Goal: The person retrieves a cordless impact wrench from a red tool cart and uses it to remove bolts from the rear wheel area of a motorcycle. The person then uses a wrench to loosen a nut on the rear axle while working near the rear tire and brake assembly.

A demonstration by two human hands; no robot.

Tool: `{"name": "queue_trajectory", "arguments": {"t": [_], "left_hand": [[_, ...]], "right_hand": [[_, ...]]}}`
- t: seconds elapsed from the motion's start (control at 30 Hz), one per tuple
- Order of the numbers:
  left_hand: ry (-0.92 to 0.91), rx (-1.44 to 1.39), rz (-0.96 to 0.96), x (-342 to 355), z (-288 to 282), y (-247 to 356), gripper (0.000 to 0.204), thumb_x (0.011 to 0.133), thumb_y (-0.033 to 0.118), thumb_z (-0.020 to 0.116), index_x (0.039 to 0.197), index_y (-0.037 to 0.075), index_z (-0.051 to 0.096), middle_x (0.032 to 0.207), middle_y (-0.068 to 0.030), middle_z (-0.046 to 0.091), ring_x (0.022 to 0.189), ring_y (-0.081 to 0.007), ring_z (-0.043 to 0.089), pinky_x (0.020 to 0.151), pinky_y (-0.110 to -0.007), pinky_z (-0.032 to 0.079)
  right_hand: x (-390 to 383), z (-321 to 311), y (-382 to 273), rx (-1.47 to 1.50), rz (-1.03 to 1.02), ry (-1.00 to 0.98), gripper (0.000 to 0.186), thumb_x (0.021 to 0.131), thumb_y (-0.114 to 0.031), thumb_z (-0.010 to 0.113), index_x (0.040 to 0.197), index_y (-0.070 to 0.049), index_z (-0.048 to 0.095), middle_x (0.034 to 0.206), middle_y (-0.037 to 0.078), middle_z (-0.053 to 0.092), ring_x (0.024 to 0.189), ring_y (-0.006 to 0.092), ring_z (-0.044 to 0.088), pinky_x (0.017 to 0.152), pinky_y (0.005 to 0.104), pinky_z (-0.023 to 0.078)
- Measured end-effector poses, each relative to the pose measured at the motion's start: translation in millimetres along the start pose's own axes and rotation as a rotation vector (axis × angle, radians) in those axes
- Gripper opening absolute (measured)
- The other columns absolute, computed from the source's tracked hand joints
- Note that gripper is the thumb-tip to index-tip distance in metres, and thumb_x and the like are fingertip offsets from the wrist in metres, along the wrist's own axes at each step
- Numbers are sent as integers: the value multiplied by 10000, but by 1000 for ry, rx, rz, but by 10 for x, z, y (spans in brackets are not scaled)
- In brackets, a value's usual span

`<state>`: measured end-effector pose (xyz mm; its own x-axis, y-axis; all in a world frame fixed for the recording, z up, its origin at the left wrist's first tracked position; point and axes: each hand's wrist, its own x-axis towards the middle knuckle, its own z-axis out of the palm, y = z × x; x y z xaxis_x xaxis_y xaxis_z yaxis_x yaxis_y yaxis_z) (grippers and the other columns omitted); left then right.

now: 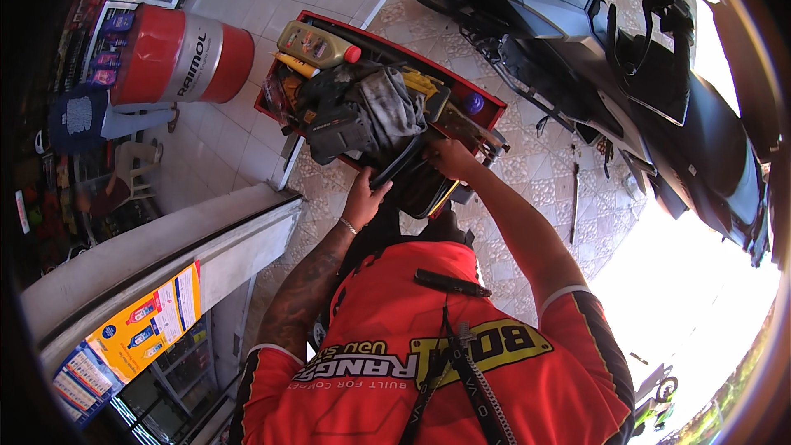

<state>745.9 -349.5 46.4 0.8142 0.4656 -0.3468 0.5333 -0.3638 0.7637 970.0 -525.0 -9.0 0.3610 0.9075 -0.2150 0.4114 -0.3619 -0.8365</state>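
Observation:
My left hand (364, 200) is closed at the near left rim of a dark open case or drawer (412, 191) in front of my body. My right hand (447, 158) reaches to its far right side, fingers bent together; whatever they hold is too dark to make out. Just beyond stands a red tool cart (482, 107). Its top carries a crumpled grey-black cloth (387, 107), a black boxy tool part (332, 133), a gold oil bottle (317, 43) with a red cap, a yellow tube (295, 63) and a small purple round item (473, 103).
A black and grey scooter (568, 58) stands close on the right. A thin rod (575, 202) lies on the patterned tiles. Far left are a red and silver drum (181, 53) and two people (80, 119). A low wall (189, 239) with a poster is left of me.

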Motion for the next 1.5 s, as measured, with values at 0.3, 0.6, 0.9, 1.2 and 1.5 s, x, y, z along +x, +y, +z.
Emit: {"name": "queue_trajectory", "arguments": {"t": [0.3,0.6,0.9,1.2,1.5], "left_hand": [[7,25,30,12,15,14,401,936,315,748,1100,-2,564,1011,-206,620,948,-367,639,836,-448,501],[41,78,40,-12,43,-52,385,955,305,740,1126,1,577,990,-144,686,919,-258,674,826,-384,511],[22,-34,24,7,43,-35,378,929,312,759,1010,-3,566,934,-177,621,858,-324,625,774,-426,491],[4,-14,28,-10,62,6,397,926,307,762,1063,-4,557,1000,-188,630,929,-342,645,822,-438,508],[8,113,82,-44,125,15,434,938,314,756,1161,2,552,1076,-164,621,997,-295,635,854,-411,507]], "right_hand": [[40,81,-30,-55,128,90,180,857,-185,698,1010,-119,764,927,139,757,905,358,727,828,447,574],[-158,-375,-328,295,184,373,205,843,-150,679,1016,-81,766,895,142,753,847,265,736,800,399,570],[-265,-367,-202,1072,293,240,238,1026,-189,620,1219,-58,668,979,-7,683,878,81,651,843,266,546],[-337,-70,-603,364,229,176,366,1026,-364,607,1133,-22,680,967,106,702,911,213,688,846,363,543],[-261,180,-1135,583,665,208,583,906,-562,677,1036,4,717,932,208,726,920,336,726,820,441,531]]}}
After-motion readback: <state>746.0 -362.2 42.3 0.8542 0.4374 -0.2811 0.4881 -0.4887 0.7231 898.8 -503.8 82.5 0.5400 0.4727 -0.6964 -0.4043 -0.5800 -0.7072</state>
